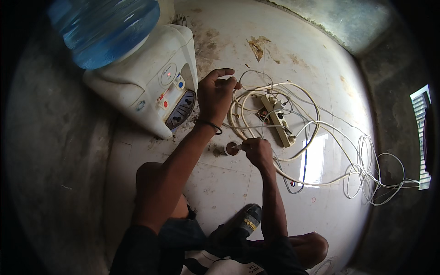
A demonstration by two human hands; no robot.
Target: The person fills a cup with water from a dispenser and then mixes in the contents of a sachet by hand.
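Observation:
My right hand (258, 151) grips a short pale slender object (239, 146), perhaps a spoon or a folded sachet. Its tip reaches into a small white cup (226, 150) holding brown liquid (231, 148). The cup stands upright on the tiled floor. Higher up, my left hand (220, 86) is raised between the water dispenser (144, 74) and the coiled cables (244, 110), with a dark band at the wrist. Its fingers are bent, index and thumb apart, and nothing shows between them. Whether a fingertip touches the thin grey cable (256, 71) I cannot tell.
A blue water bottle (113, 31) sits atop the dispenser, whose red light is lit. A power strip (279, 120) with several plugs lies among the loops. White cables (364, 172) trail to the right wall. Dirt stains (256, 48) mark the floor. My sandalled foot (249, 220) is below.

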